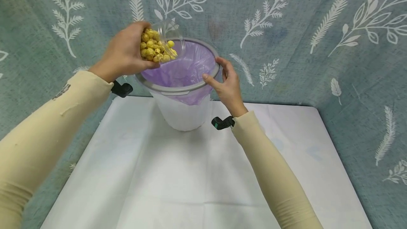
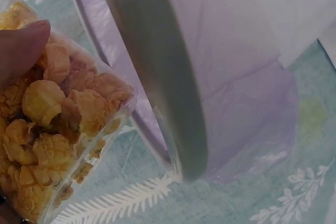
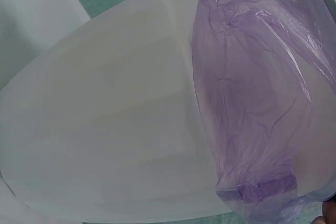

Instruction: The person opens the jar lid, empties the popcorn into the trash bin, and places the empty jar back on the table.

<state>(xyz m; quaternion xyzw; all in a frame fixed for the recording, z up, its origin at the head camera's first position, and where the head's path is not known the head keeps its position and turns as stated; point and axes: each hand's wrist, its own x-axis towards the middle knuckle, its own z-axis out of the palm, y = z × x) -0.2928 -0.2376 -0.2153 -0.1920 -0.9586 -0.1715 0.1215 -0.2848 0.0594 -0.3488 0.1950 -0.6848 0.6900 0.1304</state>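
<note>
My left hand (image 1: pixel 127 51) grips a clear plastic jar (image 1: pixel 180 47) of yellow popcorn (image 1: pixel 153 48), tilted on its side with the mouth pointing right, over the bin opening. In the left wrist view the popcorn (image 2: pixel 50 145) still fills much of the jar, and a thumb (image 2: pixel 23 48) presses its wall. A white trash bin (image 1: pixel 181 114) with a grey rim (image 1: pixel 178 89) stands on the table, lined with a purple plastic bag (image 1: pixel 190 59). At the bin's right side, my right hand (image 1: pixel 229 87) holds the rim between thumb and fingers. The right wrist view shows mostly the bin's wall (image 3: pixel 115 119) and the overhanging bag (image 3: pixel 252 93).
A white cloth covers the table (image 1: pixel 178 172); the bin stands near its back edge. Green-blue fabric (image 1: pixel 222 20) with white leaf prints hangs behind and at both sides. A small black device (image 1: pixel 122 89) is on each wrist.
</note>
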